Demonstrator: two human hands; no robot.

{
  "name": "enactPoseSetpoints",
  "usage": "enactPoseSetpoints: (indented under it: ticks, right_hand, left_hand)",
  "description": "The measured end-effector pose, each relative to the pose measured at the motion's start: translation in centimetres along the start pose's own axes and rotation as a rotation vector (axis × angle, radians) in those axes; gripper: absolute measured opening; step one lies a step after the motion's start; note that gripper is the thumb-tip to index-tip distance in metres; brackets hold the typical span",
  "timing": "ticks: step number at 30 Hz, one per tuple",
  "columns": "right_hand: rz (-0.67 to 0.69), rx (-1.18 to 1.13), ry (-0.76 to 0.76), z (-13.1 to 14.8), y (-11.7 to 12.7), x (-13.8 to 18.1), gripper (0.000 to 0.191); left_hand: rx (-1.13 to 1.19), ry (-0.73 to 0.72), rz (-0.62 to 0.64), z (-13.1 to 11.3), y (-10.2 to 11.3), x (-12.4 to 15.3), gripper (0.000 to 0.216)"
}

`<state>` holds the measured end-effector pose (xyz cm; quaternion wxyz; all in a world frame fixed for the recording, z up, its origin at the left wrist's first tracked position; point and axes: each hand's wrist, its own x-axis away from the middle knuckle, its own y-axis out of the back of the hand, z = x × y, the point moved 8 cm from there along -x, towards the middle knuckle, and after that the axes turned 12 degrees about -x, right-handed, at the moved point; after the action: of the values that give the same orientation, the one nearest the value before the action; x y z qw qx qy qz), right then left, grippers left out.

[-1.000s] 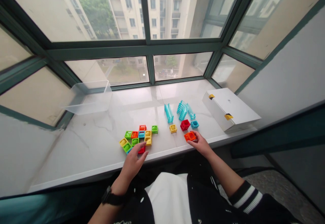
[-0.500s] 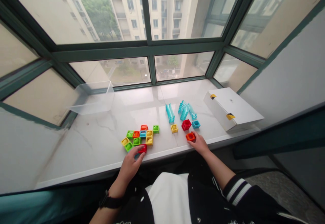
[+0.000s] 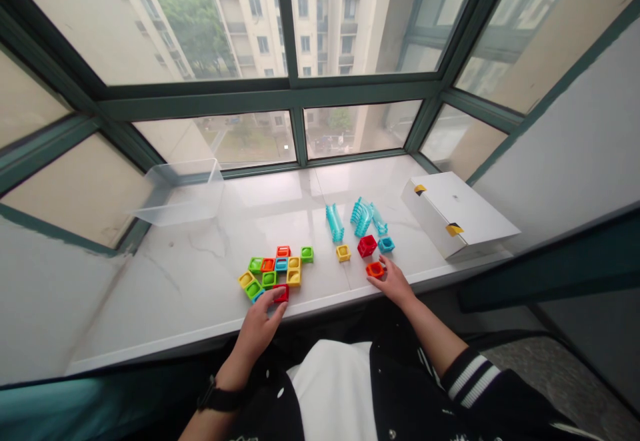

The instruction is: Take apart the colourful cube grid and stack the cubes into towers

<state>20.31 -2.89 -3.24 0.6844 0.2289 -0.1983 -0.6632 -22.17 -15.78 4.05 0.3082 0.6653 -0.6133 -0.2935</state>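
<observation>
On the white ledge, my left hand [image 3: 264, 314] has its thumb and index finger around a red block [image 3: 282, 293] at the near end of a cluster of coloured blocks. Green, yellow, orange and blue blocks lie close together there, such as a green block [image 3: 269, 279] and a yellow block [image 3: 294, 277]. A blue block [image 3: 259, 296] is partly covered by my left fingers. To the right, my right hand [image 3: 393, 282] is at an orange block [image 3: 374, 269], thumb and index finger spread at its sides. Just beyond are a red cube [image 3: 367, 246], a blue block [image 3: 386, 245] and a yellow block [image 3: 343, 253].
Translucent turquoise track pieces [image 3: 335, 223] lie behind the right-hand blocks. A clear plastic bin [image 3: 185, 201] stands at the back left. A white box [image 3: 457, 214] with yellow-black tape sits at the right. Window frames border the ledge's far side.
My right thumb and index finger have spread wider around the orange block. My left hand has shifted slightly, uncovering more of the blue block beside it. The blocks look unmoved.
</observation>
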Motion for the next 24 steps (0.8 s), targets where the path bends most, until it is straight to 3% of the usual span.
enactPoseSetpoints:
  ticks: [5, 10, 17, 24]
  right_hand:
    - [-0.160, -0.055, 0.176, 4.1, 3.5, -1.8, 0.053]
    - [-0.084, 0.099, 0.340, 7.6, 3.4, -5.3, 0.046]
    - [0.054, 0.251, 0.304, 7.7, 0.7, -7.9, 0.034]
    - [0.059, 0.220, 0.269, 7.6, 0.6, -7.9, 0.031]
  left_hand:
    - [0.020, 0.003, 0.000, -0.3, 0.2, 0.0, 0.041]
    - [0.040, 0.002, -0.011, -0.8, 0.0, 0.1, 0.041]
    - [0.028, 0.022, 0.000, -0.4, 0.6, 0.7, 0.041]
    - [0.047, 0.033, 0.014, -0.2, 0.5, 0.8, 0.040]
